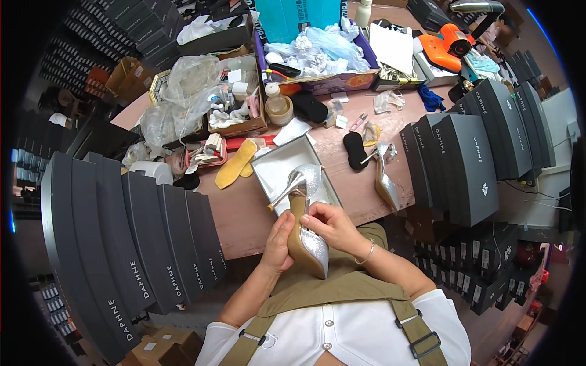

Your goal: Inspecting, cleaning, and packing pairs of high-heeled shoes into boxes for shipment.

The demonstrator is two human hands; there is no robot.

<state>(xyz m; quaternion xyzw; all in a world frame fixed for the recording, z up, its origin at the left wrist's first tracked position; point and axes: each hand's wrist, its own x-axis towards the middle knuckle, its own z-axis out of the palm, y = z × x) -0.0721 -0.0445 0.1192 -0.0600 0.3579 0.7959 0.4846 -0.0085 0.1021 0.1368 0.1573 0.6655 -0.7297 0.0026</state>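
Between my hands is a silver glitter high-heeled shoe (312, 247), its toe toward me and its tan sole turned to the left. My left hand (280, 241) grips it from the sole side, around the middle. On the other side my right hand (332, 227) pinches the upper near the midfoot, thumb and fingers closed on it. The thin heel points away to the left, over an open shoebox (268, 163) with white paper inside. A second silver high-heeled shoe (384, 183) lies on its side on the table, to the right of the box.
Dark shoeboxes stand in rows at my left (143, 232) and right (461, 168). Yellow insoles (237, 166) and a black insole (354, 150) lie on the pink table (235, 210). Behind them are a glass jar (279, 110), a carton of supplies (241, 127) and an orange device (444, 50).
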